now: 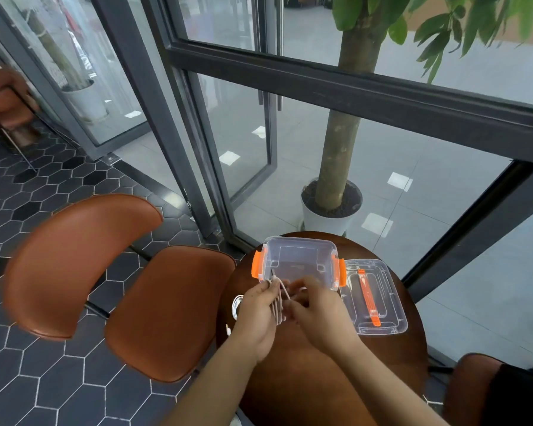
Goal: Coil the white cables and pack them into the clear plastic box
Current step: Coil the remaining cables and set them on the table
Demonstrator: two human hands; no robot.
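White cable (278, 303): loops clamped in left hand (256, 313) grip; right hand (319, 316) alongside, grip unclear. Clear box (333, 256): open, just beyond both hands, far desk (305, 382) edge.

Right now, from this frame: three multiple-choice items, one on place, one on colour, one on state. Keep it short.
1. Where is the lid?
A. clipped on the clear box
B. flat on the table, right of the box
C. inside the box

2. What colour are the box's latches?
A. orange
B. blue
C. white

3. What state is the white cable in?
A. lying loose in the box
B. stretched straight across the table
C. looped, held in the hands

Key: 1 B, the lid lies beside the box's right latch. 2 A, both side latches are orange. 3 C, the left hand grips the loops and the right hand pinches them.
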